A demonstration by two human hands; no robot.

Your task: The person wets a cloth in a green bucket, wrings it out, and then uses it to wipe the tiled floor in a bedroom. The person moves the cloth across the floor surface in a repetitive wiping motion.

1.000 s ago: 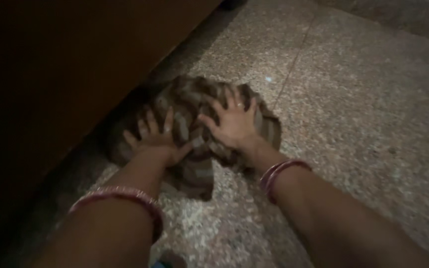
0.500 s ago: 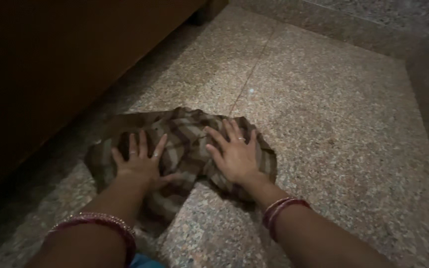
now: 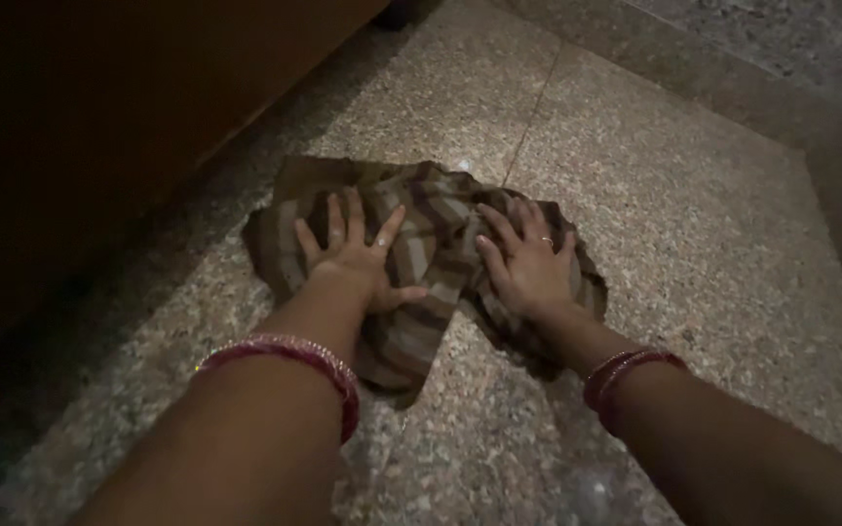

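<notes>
Item: one striped brown-and-tan floor cloth [image 3: 421, 263], crumpled and spread flat on the speckled granite floor [image 3: 694, 244], close beside the dark wooden furniture panel [image 3: 99, 117] at left. Left hand [image 3: 358, 258] and right hand [image 3: 528, 268] both lie open on it, fingers splayed and palms pressing down, gripping nothing, a hold that judged from the flattened palms pins the cloth against the stone (bangles on both wrists, a ring on the right). Containers: none in view.
</notes>
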